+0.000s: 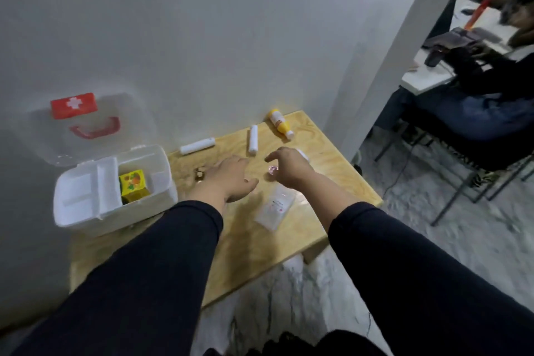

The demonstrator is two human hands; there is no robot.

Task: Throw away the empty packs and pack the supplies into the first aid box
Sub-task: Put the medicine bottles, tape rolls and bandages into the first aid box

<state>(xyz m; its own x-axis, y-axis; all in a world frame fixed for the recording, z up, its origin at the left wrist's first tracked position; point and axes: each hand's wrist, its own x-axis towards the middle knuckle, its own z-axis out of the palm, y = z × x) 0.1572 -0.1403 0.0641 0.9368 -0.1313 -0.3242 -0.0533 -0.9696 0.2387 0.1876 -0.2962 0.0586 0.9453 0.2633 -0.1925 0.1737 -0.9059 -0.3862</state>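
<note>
Both hands reach out over a wooden worktop (332, 165), palms down, dark sleeves to the wrists. Left hand (231, 179) is spread and holds nothing, hovering mid-worktop beside a small brown item (199, 175), too blurred to identify. Right hand (289, 166) has its fingers loosely curled over something white; whether it grips it cannot be told. A small pink item (273, 170) lies just beside that hand. A clear pack (276, 206) lies between the forearms. At the left edge sits the open white box (86, 211), a yellow carton (134, 185) inside. Two white tubes (197, 146) (253, 139) and a yellow bottle (280, 123) lie along the far edge, by the wall.
</note>
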